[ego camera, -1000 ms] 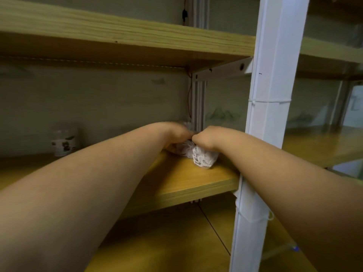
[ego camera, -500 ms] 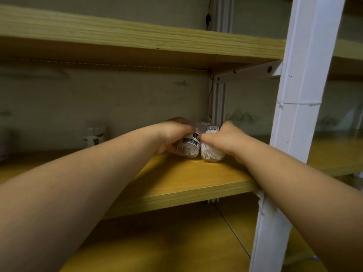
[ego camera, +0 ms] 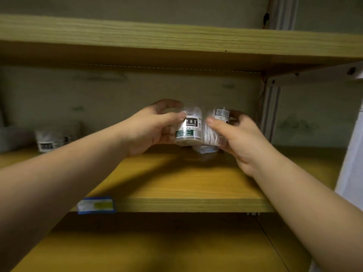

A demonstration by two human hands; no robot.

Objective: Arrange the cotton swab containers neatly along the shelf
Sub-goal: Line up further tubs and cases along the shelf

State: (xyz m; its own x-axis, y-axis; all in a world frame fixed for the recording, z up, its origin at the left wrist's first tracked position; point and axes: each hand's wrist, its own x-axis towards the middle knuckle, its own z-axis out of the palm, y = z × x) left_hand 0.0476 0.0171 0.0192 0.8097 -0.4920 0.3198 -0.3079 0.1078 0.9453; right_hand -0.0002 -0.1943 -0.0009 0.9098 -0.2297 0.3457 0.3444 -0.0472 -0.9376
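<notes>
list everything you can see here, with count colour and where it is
clear container with dental floss label: 1, clear with white and green label, held above the shelf, centre
second clear container: 1, clear with white contents, beside the first, to its right
third container: 1, clear, partly hidden below the two held ones
blurred container: 1, white and black label, far left on the shelf
shelf: 1, yellow wood, middle level
upper shelf: 1, pale wood, top
shelf tag: 1, blue and white, shelf's front edge
white post: 1, right edge
left hand: grips the labelled container
right hand: grips the second container
</notes>
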